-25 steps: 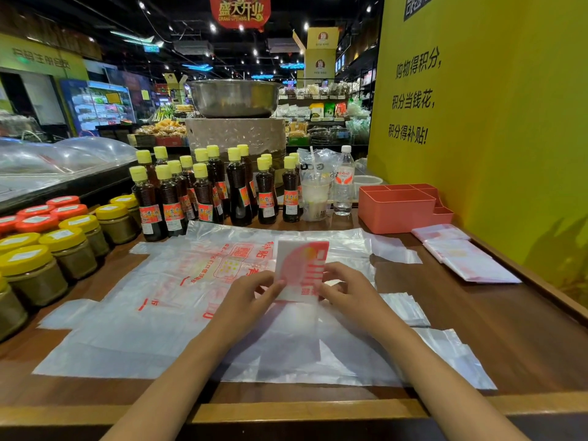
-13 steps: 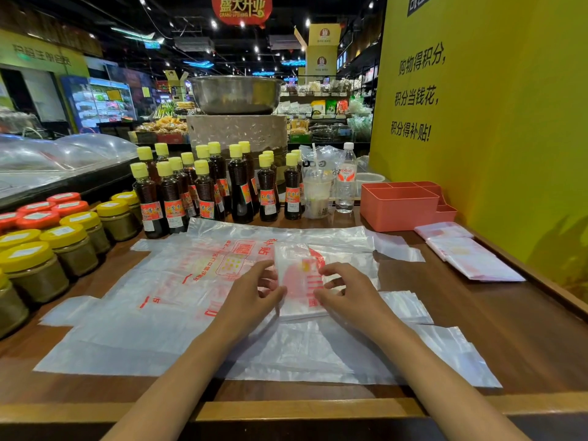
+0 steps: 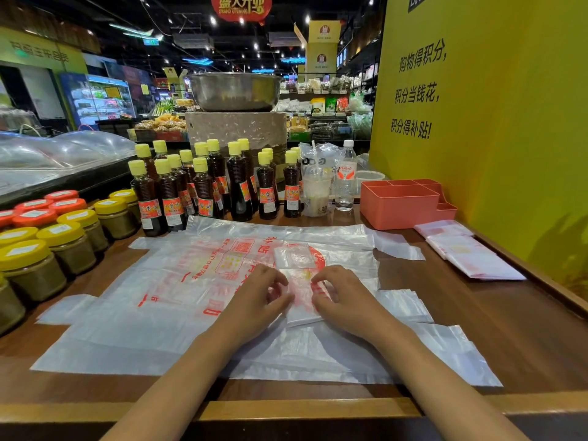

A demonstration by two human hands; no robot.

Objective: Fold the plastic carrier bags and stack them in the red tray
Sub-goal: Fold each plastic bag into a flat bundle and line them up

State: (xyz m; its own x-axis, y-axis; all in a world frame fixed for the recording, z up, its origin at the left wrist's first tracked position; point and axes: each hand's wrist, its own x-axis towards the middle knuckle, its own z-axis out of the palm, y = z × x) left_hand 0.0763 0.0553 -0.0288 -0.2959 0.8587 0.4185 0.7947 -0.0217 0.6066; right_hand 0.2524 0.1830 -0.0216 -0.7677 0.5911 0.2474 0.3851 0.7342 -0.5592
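Your left hand (image 3: 258,292) and right hand (image 3: 342,294) sit on each side of the small folded bag (image 3: 299,281), with curled fingers pinching its edges. It lies on the flat bags (image 3: 152,313) spread over the surface (image 3: 525,338). The red tray (image 3: 402,203) is far back on the right, with more folded bags (image 3: 467,253) just beside it.

Head view, near, facing forward-down over table (image 3: 525,329).

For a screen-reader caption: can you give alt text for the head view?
Both hands, left hand and right hand, pinch a half-folded clear plastic carrier bag on flat bags spread over a wooden table; the red plastic tray stands far right.
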